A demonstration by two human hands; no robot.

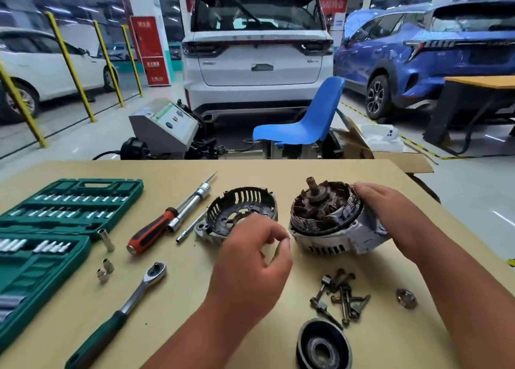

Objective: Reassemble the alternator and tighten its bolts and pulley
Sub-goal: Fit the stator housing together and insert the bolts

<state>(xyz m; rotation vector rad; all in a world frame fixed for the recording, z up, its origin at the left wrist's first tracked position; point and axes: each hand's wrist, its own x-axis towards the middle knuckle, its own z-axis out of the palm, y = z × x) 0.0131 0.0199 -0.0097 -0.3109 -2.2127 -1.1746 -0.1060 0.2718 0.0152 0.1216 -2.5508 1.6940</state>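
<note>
Pulley, black, flat on the surface at the near edge, between the two forearms.

Left hand: hovers over the surface between the two alternator halves. Fingers loosely curled, thumb close to the index tip. Blurred there; cannot tell if anything small is pinched.

Right hand: grips the alternator body from its right side, fingertips hooked over the upper rim of the stator windings, palm against the pale housing.

Alternator body: sits on the surface right of centre, open end up, rotor shaft sticking upward, copper windings exposed, vent slots along the lower front.

Rear end cover: separate, just left of the body, not touching it, lying open side up with its slotted wall showing. Left hand partly covers its near edge.

Bolts: loose heap near the body's front, just beyond the pulley. Nut lies alone to their right, beside the right forearm.

Left of the cover: long socket driver and red-and-black screwdriver lying side by side, a slim extension bar near them. Ratchet wrench, green handle, nearer the camera. Three loose sockets beside the open green socket set case at far left.

Beyond the surface: blue chair, white SUV, blue car.
</note>
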